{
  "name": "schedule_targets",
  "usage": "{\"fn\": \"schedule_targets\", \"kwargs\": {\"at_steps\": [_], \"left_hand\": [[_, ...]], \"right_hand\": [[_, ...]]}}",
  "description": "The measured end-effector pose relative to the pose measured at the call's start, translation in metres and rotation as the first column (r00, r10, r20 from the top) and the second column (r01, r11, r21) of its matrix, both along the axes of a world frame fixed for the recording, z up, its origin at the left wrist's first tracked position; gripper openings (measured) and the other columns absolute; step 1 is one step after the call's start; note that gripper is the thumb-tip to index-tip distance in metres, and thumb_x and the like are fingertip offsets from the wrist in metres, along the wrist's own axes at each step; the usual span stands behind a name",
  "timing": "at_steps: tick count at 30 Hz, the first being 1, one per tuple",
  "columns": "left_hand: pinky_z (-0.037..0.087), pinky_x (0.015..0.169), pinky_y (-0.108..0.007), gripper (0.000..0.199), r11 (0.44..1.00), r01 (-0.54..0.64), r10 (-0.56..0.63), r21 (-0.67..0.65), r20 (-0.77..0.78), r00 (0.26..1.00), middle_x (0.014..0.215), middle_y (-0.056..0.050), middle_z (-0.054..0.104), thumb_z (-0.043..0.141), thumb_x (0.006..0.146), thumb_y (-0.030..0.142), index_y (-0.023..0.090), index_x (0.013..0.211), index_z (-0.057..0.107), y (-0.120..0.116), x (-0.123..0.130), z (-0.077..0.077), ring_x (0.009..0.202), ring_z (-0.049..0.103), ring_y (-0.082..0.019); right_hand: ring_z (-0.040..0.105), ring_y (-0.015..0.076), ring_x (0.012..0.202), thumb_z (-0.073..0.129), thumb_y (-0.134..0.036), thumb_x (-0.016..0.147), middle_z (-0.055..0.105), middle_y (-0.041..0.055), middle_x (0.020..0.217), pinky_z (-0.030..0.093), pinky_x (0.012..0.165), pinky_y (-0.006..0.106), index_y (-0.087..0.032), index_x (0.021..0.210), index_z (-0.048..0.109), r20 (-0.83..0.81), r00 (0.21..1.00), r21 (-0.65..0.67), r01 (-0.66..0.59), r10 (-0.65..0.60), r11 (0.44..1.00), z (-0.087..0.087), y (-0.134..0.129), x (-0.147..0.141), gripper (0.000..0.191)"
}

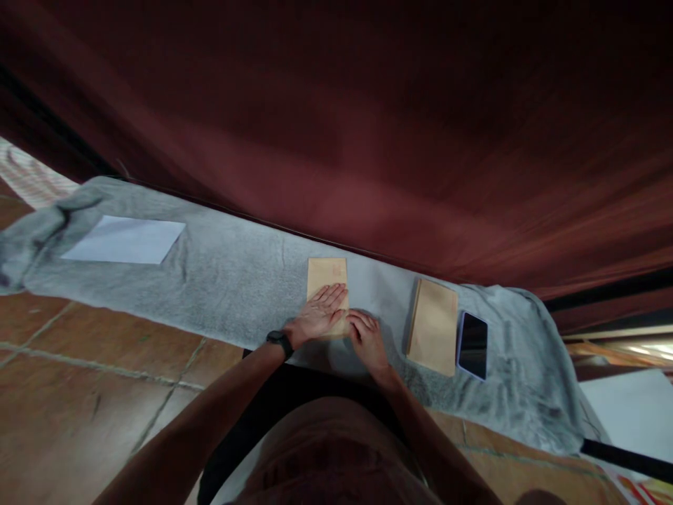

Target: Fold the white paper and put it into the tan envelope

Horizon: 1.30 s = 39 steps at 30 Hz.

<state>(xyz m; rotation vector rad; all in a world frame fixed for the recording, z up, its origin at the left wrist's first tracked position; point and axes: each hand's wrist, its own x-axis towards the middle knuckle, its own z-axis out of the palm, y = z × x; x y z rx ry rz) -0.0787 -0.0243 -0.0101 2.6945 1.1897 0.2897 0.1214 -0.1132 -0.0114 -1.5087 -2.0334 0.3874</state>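
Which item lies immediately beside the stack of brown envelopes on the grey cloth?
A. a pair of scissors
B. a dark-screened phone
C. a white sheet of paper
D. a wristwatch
B: the phone lies screen-up right next to the stack of brown envelopes on the grey cloth, while the white sheet lies far off at the other end.

The left hand (pixel 320 313) hides the brown envelope's (pixel 327 277) near end; at 4 o'clock, white sheet (pixel 625 414) runs off-frame.
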Motion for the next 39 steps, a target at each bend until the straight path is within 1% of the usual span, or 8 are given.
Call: {"fn": "schedule_targets", "kwargs": {"at_steps": [4,7,10,14,20,24,30,39], "left_hand": [[0.015,0.134,-0.041,0.063,0.999,0.037,-0.038,-0.033,-0.011,0.999,0.172,-0.011,0.037,0.024,0.112,0.044,0.014,0.166,0.034,-0.021,-0.008,0.002,0.162,0.026,-0.019],[0.016,0.133,-0.043,0.063,0.997,0.074,-0.074,-0.032,-0.007,0.997,0.170,-0.012,0.040,0.022,0.112,0.045,0.013,0.163,0.039,-0.036,-0.014,0.002,0.161,0.029,-0.021],[0.021,0.133,-0.045,0.063,0.995,0.095,-0.095,-0.007,0.013,0.995,0.165,-0.016,0.047,0.029,0.111,0.049,0.012,0.159,0.045,-0.050,-0.018,0.001,0.159,0.034,-0.024],[0.027,0.131,-0.046,0.065,0.995,0.105,-0.104,-0.002,0.037,0.994,0.165,-0.016,0.047,0.041,0.108,0.051,0.013,0.161,0.041,-0.063,-0.021,0.001,0.158,0.037,-0.026],[0.031,0.131,-0.044,0.055,0.996,0.085,-0.083,-0.026,0.080,0.993,0.165,-0.012,0.048,0.045,0.108,0.037,0.017,0.159,0.044,-0.073,-0.021,0.007,0.158,0.038,-0.022],[0.037,0.129,-0.044,0.048,0.998,0.059,-0.056,-0.025,0.112,0.992,0.160,-0.011,0.055,0.044,0.108,0.031,0.017,0.154,0.052,-0.078,-0.023,0.008,0.153,0.045,-0.022],[0.048,0.122,-0.043,0.042,1.000,-0.012,0.015,-0.023,0.179,0.984,0.153,-0.011,0.062,0.045,0.109,0.032,0.019,0.146,0.059,-0.080,-0.028,0.002,0.147,0.053,-0.022],[0.052,0.118,-0.042,0.038,0.997,-0.072,0.075,-0.024,0.226,0.971,0.144,-0.011,0.068,0.041,0.109,0.022,0.017,0.136,0.067,-0.081,-0.031,0.003,0.141,0.058,-0.023]], "right_hand": [[0.063,0.0213,0.133,0.042,-0.022,0.107,0.070,0.0099,0.142,0.050,0.115,0.041,-0.021,0.137,0.067,-0.049,0.999,0.028,0.013,-0.011,1.000,0.000,0.009,0.000,0.039],[0.056,0.0198,0.143,0.036,-0.027,0.110,0.062,0.0095,0.153,0.044,0.123,0.040,-0.020,0.148,0.061,-0.018,0.995,0.024,-0.095,0.096,0.995,0.004,0.027,-0.002,0.045],[0.049,0.0202,0.150,0.033,-0.032,0.112,0.055,0.0071,0.160,0.034,0.130,0.044,-0.021,0.151,0.058,0.123,0.975,-0.042,-0.180,0.184,0.983,0.008,0.052,-0.006,0.048],[0.035,0.0210,0.159,0.031,-0.036,0.113,0.037,0.0065,0.172,0.021,0.134,0.045,-0.018,0.161,0.046,0.321,0.910,-0.121,-0.237,0.263,0.964,0.014,0.091,-0.014,0.053],[0.027,0.0218,0.163,0.031,-0.041,0.112,0.027,0.0074,0.175,0.015,0.136,0.046,-0.015,0.166,0.034,0.380,0.892,-0.182,-0.188,0.246,0.965,0.018,0.144,-0.024,0.060],[0.027,0.0242,0.163,0.032,-0.038,0.112,0.027,0.0091,0.174,0.014,0.136,0.051,-0.014,0.166,0.035,0.359,0.912,-0.183,-0.141,0.200,0.973,0.018,0.161,-0.027,0.059],[0.028,0.0232,0.162,0.032,-0.041,0.112,0.031,0.0101,0.173,0.015,0.136,0.051,-0.016,0.166,0.035,0.341,0.916,-0.149,-0.168,0.210,0.975,0.012,0.145,-0.025,0.060],[0.041,0.0179,0.157,0.035,-0.031,0.112,0.042,0.0054,0.168,0.028,0.133,0.048,-0.023,0.162,0.043,0.292,0.909,-0.097,-0.282,0.298,0.955,0.000,0.065,0.002,0.051]]}}
